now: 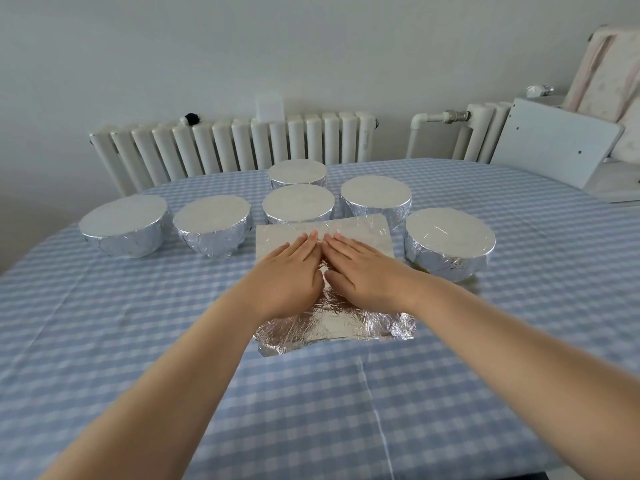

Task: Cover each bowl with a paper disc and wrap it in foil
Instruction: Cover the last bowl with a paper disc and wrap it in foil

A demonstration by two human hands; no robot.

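Both my hands are flat, fingers straight, gripping nothing: left hand (289, 271) and right hand (363, 268) press the foil (332, 323) on the counter (138, 341). Six wrapped bowls (298, 204) sit just past my fingertips, radiator (235, 143) beyond.

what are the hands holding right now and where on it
Nothing is gripped: left hand and right hand press flat on the middle of the foil sheet.
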